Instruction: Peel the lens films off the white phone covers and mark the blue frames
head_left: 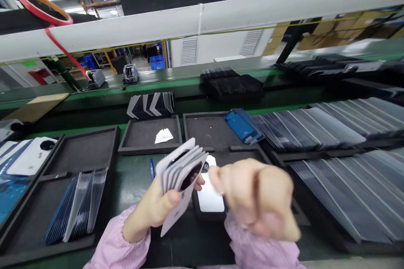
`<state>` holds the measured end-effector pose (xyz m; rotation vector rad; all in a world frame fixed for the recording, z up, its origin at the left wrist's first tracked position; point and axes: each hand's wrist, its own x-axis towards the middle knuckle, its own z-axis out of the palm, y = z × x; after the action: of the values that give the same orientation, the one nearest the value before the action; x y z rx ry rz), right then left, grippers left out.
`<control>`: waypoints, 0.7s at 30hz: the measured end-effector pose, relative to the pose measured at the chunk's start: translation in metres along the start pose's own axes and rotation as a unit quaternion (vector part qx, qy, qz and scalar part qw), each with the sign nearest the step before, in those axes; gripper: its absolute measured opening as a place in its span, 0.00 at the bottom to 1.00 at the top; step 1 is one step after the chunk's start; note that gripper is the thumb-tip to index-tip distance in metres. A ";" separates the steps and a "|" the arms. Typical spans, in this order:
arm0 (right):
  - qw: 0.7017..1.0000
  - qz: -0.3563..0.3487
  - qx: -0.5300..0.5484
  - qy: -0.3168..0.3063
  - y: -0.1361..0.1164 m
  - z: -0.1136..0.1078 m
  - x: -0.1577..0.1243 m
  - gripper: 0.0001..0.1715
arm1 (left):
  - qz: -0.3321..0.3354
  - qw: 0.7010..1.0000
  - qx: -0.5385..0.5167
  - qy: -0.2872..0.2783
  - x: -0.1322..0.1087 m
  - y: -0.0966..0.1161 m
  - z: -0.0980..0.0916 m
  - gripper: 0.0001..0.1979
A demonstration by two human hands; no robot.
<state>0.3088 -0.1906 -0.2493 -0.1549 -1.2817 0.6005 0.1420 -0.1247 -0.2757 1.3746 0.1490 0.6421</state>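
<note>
My left hand (158,206) grips a fanned stack of white phone back covers (179,176), with the thumb across the front one. A dark round camera area shows near the top of that front cover. To its right, my right hand (259,197) is raised and blurred, its fingers curled together; whatever they may hold cannot be made out. Between and beyond the hands, a single white phone back cover (211,195) lies in a small dark tray, apart from the stack.
Dark trays (113,143) line the green bench. Clear and grey sheets (347,193) fill those at right; a bundle of striped sheets (78,206) leans at left. A blue pen (152,169), crumpled white paper (164,135) and blue-filmed panels (241,125) lie beyond my hands.
</note>
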 end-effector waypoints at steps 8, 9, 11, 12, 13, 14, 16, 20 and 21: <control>0.933 -0.056 -0.005 0.354 -0.034 -0.064 0.013 0.22 | -0.073 0.957 -0.277 -0.045 -0.007 -0.006 -0.003 0.44; 0.930 -0.063 0.002 0.363 -0.035 -0.067 0.014 0.22 | -0.075 0.955 -0.284 -0.049 -0.008 -0.006 -0.003 0.44; 0.927 -0.073 0.010 0.369 -0.036 -0.069 0.014 0.22 | -0.082 0.952 -0.291 -0.050 -0.009 -0.006 -0.003 0.45; 0.925 -0.069 0.010 0.374 -0.036 -0.068 0.015 0.21 | -0.087 0.951 -0.294 -0.049 -0.010 -0.006 -0.002 0.45; 0.924 -0.065 0.006 0.378 -0.036 -0.066 0.015 0.21 | -0.091 0.949 -0.297 -0.045 -0.011 -0.006 -0.002 0.45; 0.923 -0.061 0.000 0.381 -0.036 -0.065 0.015 0.22 | -0.094 0.949 -0.299 -0.041 -0.012 -0.006 -0.001 0.45; 0.922 -0.058 -0.017 0.382 -0.036 -0.063 0.015 0.23 | -0.098 0.947 -0.303 -0.039 -0.012 -0.006 0.000 0.45; 0.919 -0.043 -0.075 0.384 -0.036 -0.061 0.014 0.21 | -0.093 0.944 -0.313 -0.045 -0.011 -0.008 -0.001 0.46; 0.918 -0.036 -0.093 0.384 -0.036 -0.061 0.014 0.20 | -0.089 0.944 -0.315 -0.046 -0.011 -0.008 -0.002 0.47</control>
<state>0.3799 -0.2008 -0.2405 -0.4520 -0.5681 0.2955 0.1349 -0.1291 -0.2870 0.7588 -0.0118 0.4191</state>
